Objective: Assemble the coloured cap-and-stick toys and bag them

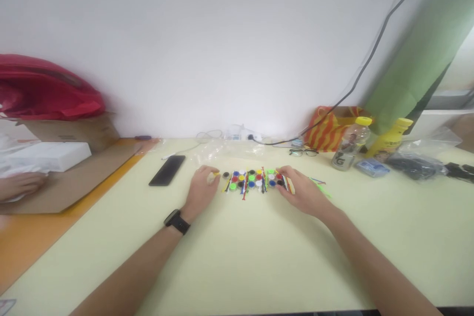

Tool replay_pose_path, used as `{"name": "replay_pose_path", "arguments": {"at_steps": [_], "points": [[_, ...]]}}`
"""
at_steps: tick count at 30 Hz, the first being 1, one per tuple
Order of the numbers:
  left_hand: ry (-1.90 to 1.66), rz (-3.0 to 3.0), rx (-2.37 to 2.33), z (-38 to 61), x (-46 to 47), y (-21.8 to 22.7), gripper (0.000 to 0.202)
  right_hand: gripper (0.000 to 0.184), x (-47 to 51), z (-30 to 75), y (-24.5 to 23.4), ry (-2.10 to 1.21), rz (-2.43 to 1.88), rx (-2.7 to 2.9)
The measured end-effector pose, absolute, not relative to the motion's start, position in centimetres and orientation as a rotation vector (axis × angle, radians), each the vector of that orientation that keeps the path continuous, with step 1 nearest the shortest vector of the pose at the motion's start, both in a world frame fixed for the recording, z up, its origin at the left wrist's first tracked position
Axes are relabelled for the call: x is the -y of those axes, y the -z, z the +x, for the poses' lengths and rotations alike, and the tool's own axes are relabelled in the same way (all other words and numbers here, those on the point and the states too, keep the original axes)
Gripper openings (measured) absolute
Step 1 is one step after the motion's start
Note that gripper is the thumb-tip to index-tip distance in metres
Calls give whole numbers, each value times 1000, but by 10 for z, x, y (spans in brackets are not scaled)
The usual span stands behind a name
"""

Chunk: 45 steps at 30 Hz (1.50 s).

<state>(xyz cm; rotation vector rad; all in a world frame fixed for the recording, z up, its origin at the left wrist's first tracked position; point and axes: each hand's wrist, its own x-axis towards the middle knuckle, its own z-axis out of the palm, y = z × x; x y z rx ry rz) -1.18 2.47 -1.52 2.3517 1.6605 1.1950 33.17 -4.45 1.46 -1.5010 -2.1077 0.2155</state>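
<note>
Several small round caps [252, 180] in blue, red, yellow, green, black and white lie in rows on the pale yellow table [237, 256], with thin coloured sticks [245, 188] between the rows. My left hand [202, 190], a black watch on its wrist, rests at the left end of the rows, its fingers pinched on a small yellow piece [217, 174]. My right hand [301, 190] lies at the right end, fingers curled against the outermost caps and an orange stick [291, 186]. A few green sticks [321, 186] lie just right of it.
A black phone [167, 170] lies left of the caps. Clear plastic wrap [222, 150], glasses [303, 152], two bottles [350, 150], a striped bag [326, 131] and cables sit along the wall. Cardboard [66, 177], a white box and another person's hand [18, 186] are at the left.
</note>
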Motion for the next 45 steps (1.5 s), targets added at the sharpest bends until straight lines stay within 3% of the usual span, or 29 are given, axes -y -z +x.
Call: {"name": "replay_pose_path", "arguments": {"at_steps": [4,14,22,28,38,45], "points": [[-1363,2306,-1487,-9,-24,11,16,38,44,331,-14,-201,-1491,2109],[-1065,2339,-1583,-16,-30,28,19,34,47,330,-16,-248,-1467,2118],[-1359,2228,-1460,-5,-17,9,15,31,47,327,-15,-253,-1467,2113],[-1134,2413,-1363,-1,-11,5,28,32,49,323,-15,-239,-1462,2121],[-834,2622,-1466,2,-13,8,26,32,54,319,-21,-282,-1438,2117],[-873,2603,-1568,3,-13,10,18,29,53,319,-21,-277,-1423,2069]]}}
